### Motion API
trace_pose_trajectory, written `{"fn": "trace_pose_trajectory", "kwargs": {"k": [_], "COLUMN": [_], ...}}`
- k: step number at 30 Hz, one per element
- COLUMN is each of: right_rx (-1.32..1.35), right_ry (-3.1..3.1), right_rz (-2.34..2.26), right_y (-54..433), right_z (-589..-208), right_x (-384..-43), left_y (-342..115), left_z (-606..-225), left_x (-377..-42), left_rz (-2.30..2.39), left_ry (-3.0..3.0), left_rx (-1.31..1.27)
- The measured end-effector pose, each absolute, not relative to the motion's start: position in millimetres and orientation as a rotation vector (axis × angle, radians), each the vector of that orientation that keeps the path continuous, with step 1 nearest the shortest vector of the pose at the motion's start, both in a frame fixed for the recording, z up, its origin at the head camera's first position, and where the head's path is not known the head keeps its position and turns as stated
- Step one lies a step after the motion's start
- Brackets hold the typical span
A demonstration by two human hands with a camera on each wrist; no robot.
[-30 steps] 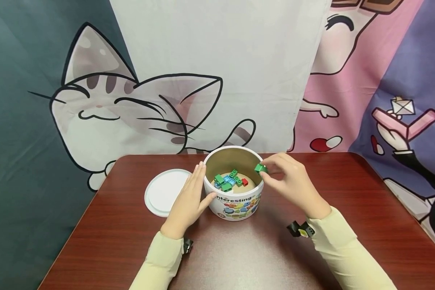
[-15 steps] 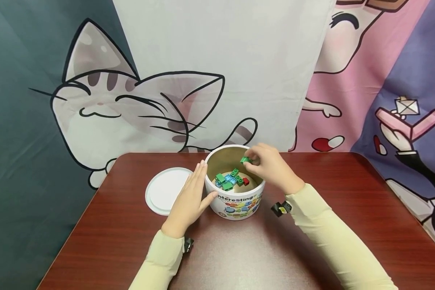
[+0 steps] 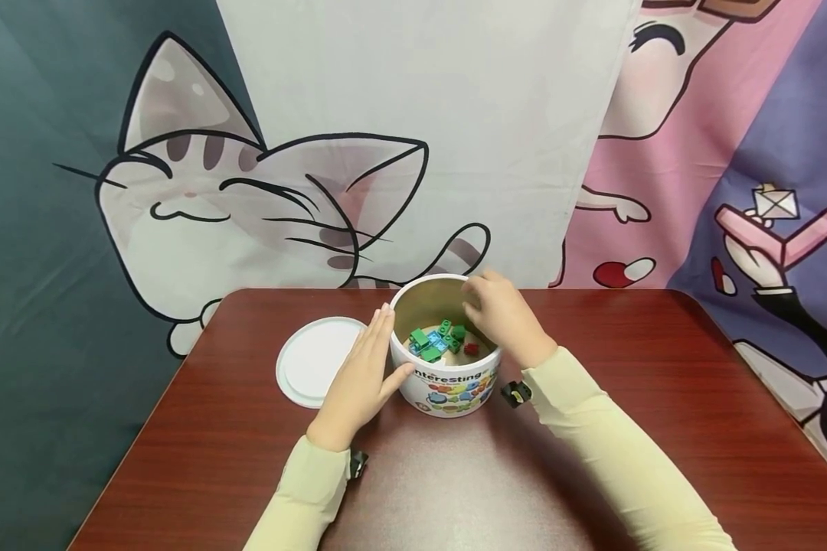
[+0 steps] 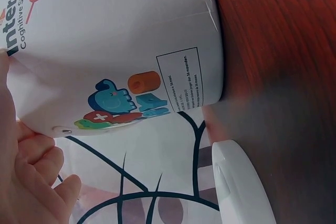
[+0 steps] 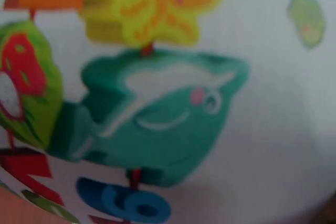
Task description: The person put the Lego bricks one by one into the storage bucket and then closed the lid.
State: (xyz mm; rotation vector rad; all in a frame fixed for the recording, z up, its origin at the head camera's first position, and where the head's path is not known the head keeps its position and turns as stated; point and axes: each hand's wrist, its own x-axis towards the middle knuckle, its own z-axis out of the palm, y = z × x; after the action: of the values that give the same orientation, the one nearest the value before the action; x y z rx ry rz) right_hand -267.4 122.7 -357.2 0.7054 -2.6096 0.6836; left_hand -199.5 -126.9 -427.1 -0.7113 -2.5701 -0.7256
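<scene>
A white printed tub (image 3: 449,394) stands on the table. Inside it lie green bricks (image 3: 430,353), light blue bricks (image 3: 437,343) and a red brick (image 3: 471,348). My left hand (image 3: 358,375) rests against the tub's left side, fingers extended along the rim, thumb on the front wall. The left wrist view shows that hand (image 4: 31,171) beside the printed wall (image 4: 121,51). My right hand (image 3: 499,310) reaches over the tub's right rim with bent fingers and nothing seen between them. Only the tub's printed wall (image 5: 163,114) fills the right wrist view, blurred.
A round white lid (image 3: 313,363) lies on the dark red-brown table (image 3: 234,428), left of the tub and close behind the left hand. A cloth backdrop (image 3: 510,138) with cartoon animals hangs behind the table's far edge.
My right hand has moved left over the tub and let go of a green brick, which now lies inside among the others. The left hand stays at the tub's side.
</scene>
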Motion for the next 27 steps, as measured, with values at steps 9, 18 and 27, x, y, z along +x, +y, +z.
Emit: {"fn": "trace_pose_trajectory", "kwargs": {"k": [9,18,27], "right_rx": [0.654,0.652,0.861], "right_ry": [-2.442,-2.26,-2.06], "right_rz": [0.879,0.985,1.087], "right_y": [139,141,118], "right_z": [-355,-359,-370], "right_x": [-245,-213,-175], "left_y": [-125,-129,-152], "left_z": [-428,-427,-418], "left_x": [-200,-201,-205], "left_rz": [-0.745,-0.845,-0.941], "left_ry": [-2.59,-2.602,-2.393], "left_rx": [-0.698,-0.698,-0.592]}}
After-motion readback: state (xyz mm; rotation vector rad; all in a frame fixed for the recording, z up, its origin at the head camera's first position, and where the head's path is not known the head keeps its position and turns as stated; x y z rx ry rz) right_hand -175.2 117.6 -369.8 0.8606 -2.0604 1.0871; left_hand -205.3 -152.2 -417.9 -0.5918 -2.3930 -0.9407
